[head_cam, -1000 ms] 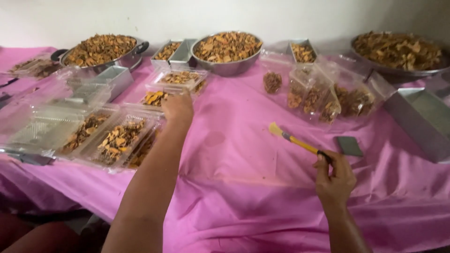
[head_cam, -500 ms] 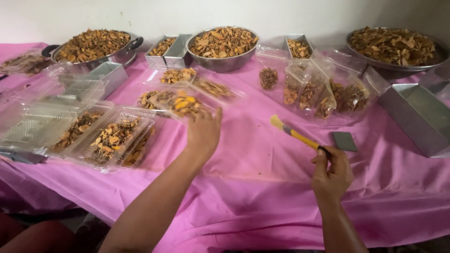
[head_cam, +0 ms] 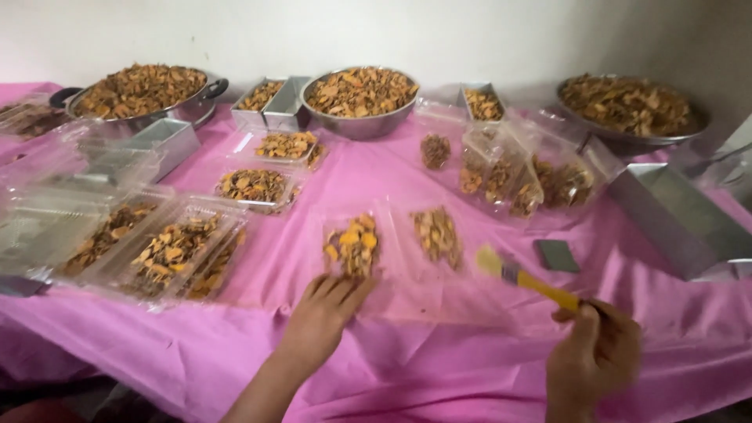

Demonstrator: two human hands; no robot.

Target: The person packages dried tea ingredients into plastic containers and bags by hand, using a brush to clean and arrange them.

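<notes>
Across the whole view runs a worktop [head_cam: 235, 345] draped in a pink cloth, set against a pale wall. Along its far edge stand the biggest vessels: a metal pot [head_cam: 141, 98] at the left, a round steel bowl [head_cam: 359, 98] in the middle and a wide metal basin [head_cam: 630, 110] at the right, all heaped with brown and orange dried chips. Between the pot and the bowl sit two small rectangular tins [head_cam: 270, 98], also filled. A long metal tray [head_cam: 685, 219] lies at the right edge. At the left, open clear plastic boxes [head_cam: 168, 251] hold more chips, and clear bags [head_cam: 517, 176] of the same stuff lean together right of centre.

Near the front, a clear plastic clamshell [head_cam: 392, 243] lies open, one portion of chips in each half. The left hand [head_cam: 325, 313] rests on its near edge, fingers spread and fairly flat, touching the plastic below the left portion rather than gripping it. The right hand [head_cam: 595, 352] is closed around the yellow handle of a small brush [head_cam: 521, 276], whose bristles point up-left, just beside the clamshell. A small dark grey pad [head_cam: 558, 255] lies on the cloth just beyond the brush.
</notes>
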